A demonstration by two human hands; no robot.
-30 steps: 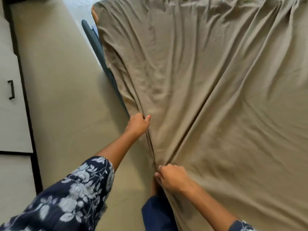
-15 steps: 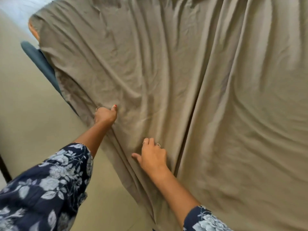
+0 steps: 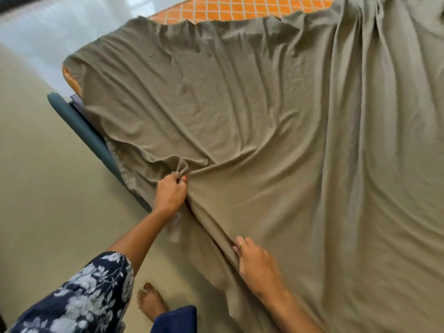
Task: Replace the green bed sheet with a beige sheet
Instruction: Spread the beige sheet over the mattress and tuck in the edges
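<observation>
The beige sheet (image 3: 264, 131) lies wrinkled across most of the bed and hangs over the near left side. My left hand (image 3: 171, 192) pinches a bunched fold of the sheet near the bed's left edge. My right hand (image 3: 257, 263) grips a long ridge of the same sheet closer to me, fingers curled into the fold. The orange patterned mattress (image 3: 230, 8) shows bare at the far end and at the far left corner (image 3: 69, 79). No green sheet is in view.
A dark teal bed frame rail (image 3: 84, 131) runs along the left side under the sheet. Beige floor (image 3: 43, 188) spreads to the left. My bare foot (image 3: 150, 300) stands on the floor beside the bed.
My left hand has gathered a bunch of sheet at the bed's edge. My right hand, which lay on the sheet, now grips a fold. The view lifted, showing the orange mattress.
</observation>
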